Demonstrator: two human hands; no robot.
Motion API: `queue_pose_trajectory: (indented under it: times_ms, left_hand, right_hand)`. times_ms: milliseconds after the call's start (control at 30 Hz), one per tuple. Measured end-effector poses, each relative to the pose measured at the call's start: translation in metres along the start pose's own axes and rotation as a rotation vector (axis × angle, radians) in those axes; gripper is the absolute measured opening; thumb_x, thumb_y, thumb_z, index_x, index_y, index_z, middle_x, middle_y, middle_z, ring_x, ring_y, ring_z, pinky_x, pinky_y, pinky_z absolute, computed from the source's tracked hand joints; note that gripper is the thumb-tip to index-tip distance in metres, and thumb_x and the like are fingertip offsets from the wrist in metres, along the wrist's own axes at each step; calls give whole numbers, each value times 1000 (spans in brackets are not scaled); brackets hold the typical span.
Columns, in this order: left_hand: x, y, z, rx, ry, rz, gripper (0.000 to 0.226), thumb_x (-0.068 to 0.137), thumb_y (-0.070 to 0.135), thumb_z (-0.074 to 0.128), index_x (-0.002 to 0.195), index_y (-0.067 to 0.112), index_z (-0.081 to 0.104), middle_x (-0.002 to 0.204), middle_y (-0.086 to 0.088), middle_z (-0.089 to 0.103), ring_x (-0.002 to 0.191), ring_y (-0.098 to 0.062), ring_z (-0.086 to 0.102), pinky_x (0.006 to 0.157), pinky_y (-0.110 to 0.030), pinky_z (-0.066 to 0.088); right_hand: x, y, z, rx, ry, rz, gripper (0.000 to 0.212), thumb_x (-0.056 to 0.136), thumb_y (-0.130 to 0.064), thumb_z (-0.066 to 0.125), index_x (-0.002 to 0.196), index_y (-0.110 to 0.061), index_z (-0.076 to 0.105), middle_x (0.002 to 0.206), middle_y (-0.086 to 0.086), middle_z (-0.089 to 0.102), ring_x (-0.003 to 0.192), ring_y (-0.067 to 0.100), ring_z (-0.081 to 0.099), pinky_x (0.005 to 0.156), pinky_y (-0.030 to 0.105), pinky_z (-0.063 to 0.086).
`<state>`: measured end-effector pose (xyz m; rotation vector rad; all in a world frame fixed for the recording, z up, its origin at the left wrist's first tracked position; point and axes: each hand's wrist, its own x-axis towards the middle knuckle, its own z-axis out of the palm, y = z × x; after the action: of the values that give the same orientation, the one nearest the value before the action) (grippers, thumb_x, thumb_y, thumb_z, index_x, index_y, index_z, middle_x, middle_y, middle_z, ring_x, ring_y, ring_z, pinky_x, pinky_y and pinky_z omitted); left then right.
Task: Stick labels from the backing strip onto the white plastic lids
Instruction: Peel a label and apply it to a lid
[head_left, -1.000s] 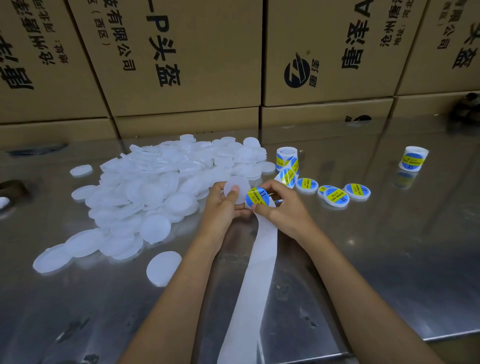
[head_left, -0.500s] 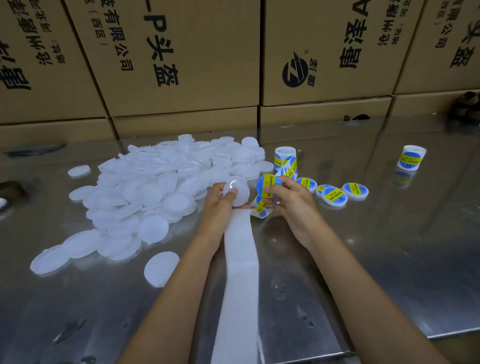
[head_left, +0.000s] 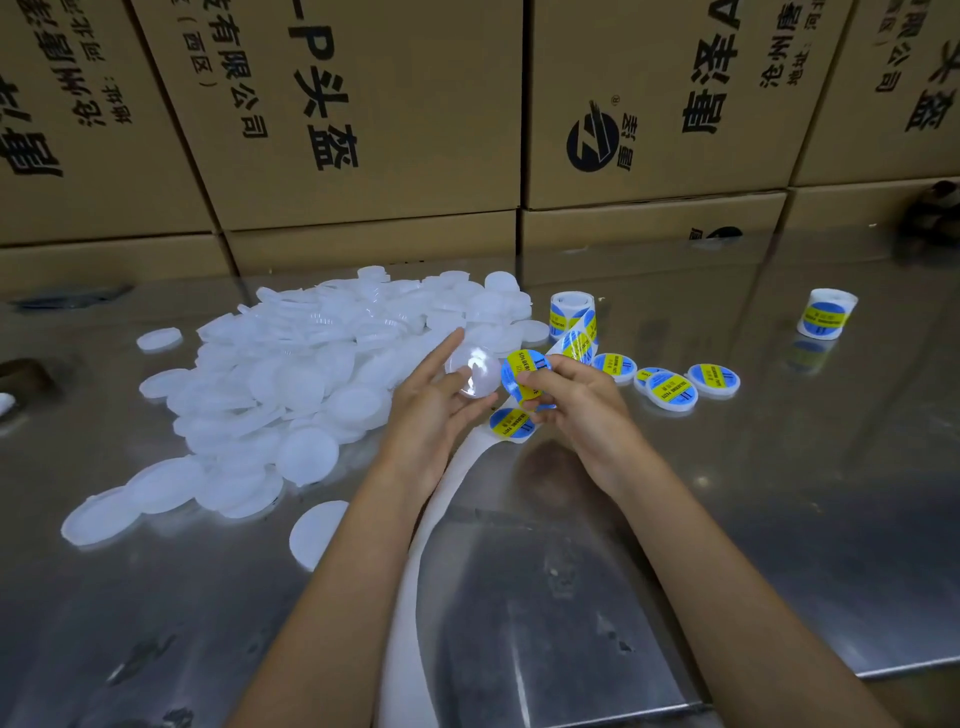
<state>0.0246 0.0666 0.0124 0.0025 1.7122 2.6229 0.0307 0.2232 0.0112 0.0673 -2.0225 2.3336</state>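
A peeled label (head_left: 521, 378) sits pinched in the fingertips of the right hand (head_left: 574, 410), its blue and yellow face showing, just beside the bare lid (head_left: 474, 378) that the left hand (head_left: 434, 410) cradles with index finger straight and the others loosely curved under it; label and lid look about to touch at their near edges, so the step in hand seems to be the placing itself; the next move calls for centring the round label over the round lid before pressing, since a skewed first contact would likely stick fast. The backing strip (head_left: 415, 597) trails down between the forearms toward the near table edge, with the next label (head_left: 511, 423) on it right under the hands. To the left lies the pile of unlabelled lids (head_left: 291, 384); to the right three finished lids (head_left: 670, 388) lie near a label roll (head_left: 571, 312), a second roll (head_left: 826, 314) well apart. The steel table (head_left: 779, 519) shows bare metal right of the hands; cardboard boxes (head_left: 363, 130) wall off the far edge.
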Motion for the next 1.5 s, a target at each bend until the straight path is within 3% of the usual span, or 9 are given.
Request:
queue_pose_trajectory:
  times_ms: [67,267,333,500,600,867,1300,1367,1500]
  left_hand:
    - [0,-1,1,6,-50,-7,40,101,-1,47,129,20,64,112,-13,73,104,-34,72,90,-40,60]
    - [-1,-3,6,-24,-171,-95,31,103,17,46,128,16,65,120,-15,72,109,-27,71,94,-41,57]
    - [-1,-4,6,-32,-196,-98,32,102,14,43,124,17,66,118,-15,73,109,-27,71,92,-39,59]
    - [-1,-5,6,-14,-222,-78,38,99,5,40,121,18,67,117,-16,73,109,-27,71,91,-38,59]
    - [-1,-6,7,14,-224,-55,38,99,3,40,121,19,67,120,-18,71,111,-29,70,93,-40,58]
    - [-3,-8,10,66,-198,-1,37,96,-3,50,118,18,71,111,-16,75,104,-27,72,87,-37,60]
    - [-8,-8,11,181,-184,96,38,99,-4,48,119,20,71,102,-11,77,100,-23,72,79,-30,60]
    - [-8,-7,11,169,-186,102,39,98,-4,48,119,19,71,105,-13,76,103,-27,72,82,-33,60]
    - [-8,-4,13,35,-161,71,36,96,-3,50,121,15,71,111,-22,72,105,-35,71,90,-40,59]
  right_hand:
    - [0,0,3,-40,12,-23,6,89,-10,68,93,-13,72,76,-3,68,65,7,59,63,22,48]
    - [-3,0,8,-81,47,-100,8,88,-10,71,83,-17,71,61,-15,66,55,-4,58,51,9,42]
    - [-4,0,9,-88,42,-122,9,88,-9,72,82,-15,71,64,-13,68,57,-4,59,53,8,43]
    - [-4,0,11,-117,68,-126,5,87,-9,73,84,-13,72,85,8,74,76,8,66,73,21,55]
    - [-4,0,12,-126,82,-129,4,87,-10,73,84,-12,71,91,14,75,79,11,67,74,22,55]
    - [-5,0,12,-151,92,-139,7,88,-7,71,82,-11,70,81,8,72,73,8,64,65,13,51]
    - [-4,1,11,-167,74,-158,12,87,-5,70,79,-14,68,74,1,70,63,0,63,60,12,49]
    - [-2,2,11,-162,95,-141,11,86,-10,73,82,-15,64,71,0,69,58,0,61,56,12,46]
    - [2,9,11,-229,165,-127,32,82,-31,80,84,-17,51,62,0,56,47,0,49,49,10,39]
